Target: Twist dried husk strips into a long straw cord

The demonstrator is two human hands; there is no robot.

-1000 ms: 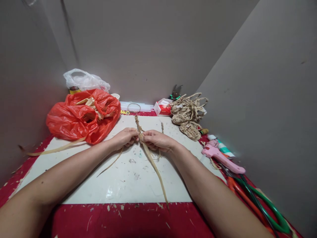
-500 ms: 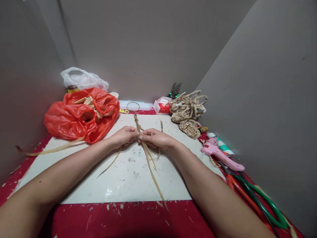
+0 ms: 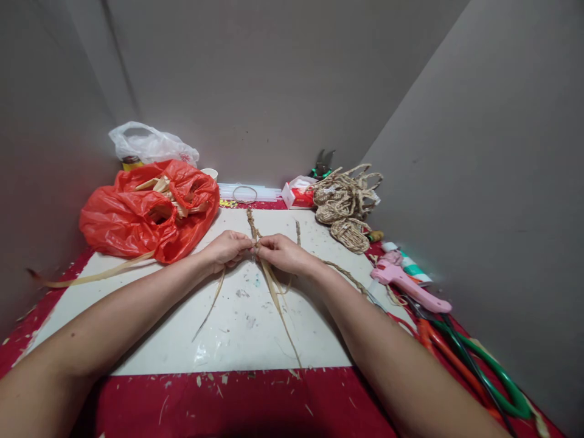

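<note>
My left hand and my right hand meet over the middle of the white board, both pinched shut on a thin braid of dried straw strips. The braided end runs away from me towards the back wall. Loose flat strips hang from my fingers and trail towards me across the board, one reaching its near edge. Another strip slants down to the left under my left hand.
A red plastic bag holding straw pieces lies at the back left, with a white bag behind it. A heap of woven straw rope sits at the back right. A pink glue gun and green and orange-handled scissors lie along the right.
My hands have stayed in place while working the strips. The loose strands below them have shifted and spread a little, and the left strip now hangs more steeply.
</note>
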